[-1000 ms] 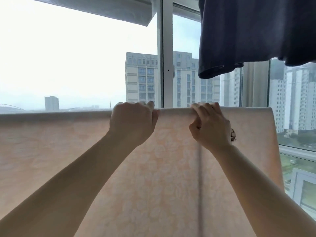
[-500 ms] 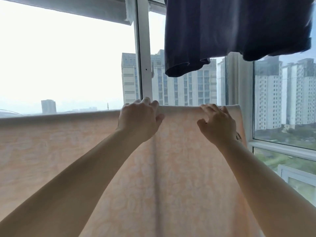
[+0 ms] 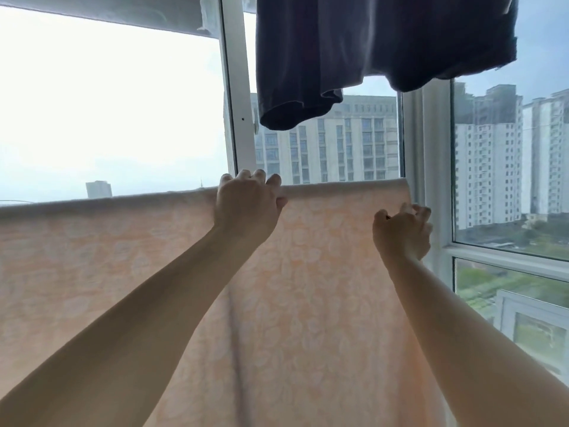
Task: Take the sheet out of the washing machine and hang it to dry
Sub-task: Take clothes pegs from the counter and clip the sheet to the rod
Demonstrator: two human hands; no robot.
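Two bare forearms reached up from the bottom of my view toward the sheet (image 3: 323,272). It was pale peach with a faint leaf pattern, draped over something I could not see, and it hung down flat across most of the frame, its top fold running level from the left edge to a corner at the right. My left hand (image 3: 246,208) sat on that fold, its fingers (image 3: 257,175) curled over the top edge with the tips showing above it and the thumb against the near face, so it gripped the cloth. My right hand (image 3: 401,232) was lower, by the sheet's right side edge, its fingers (image 3: 414,209) loosely bent and a little spread; whether they pinched the edge or only touched it I could not tell. Above and behind hung a dark garment (image 3: 385,41). Farther back stood the white window frame (image 3: 234,87), and beyond the glass, pale tower blocks (image 3: 338,143).
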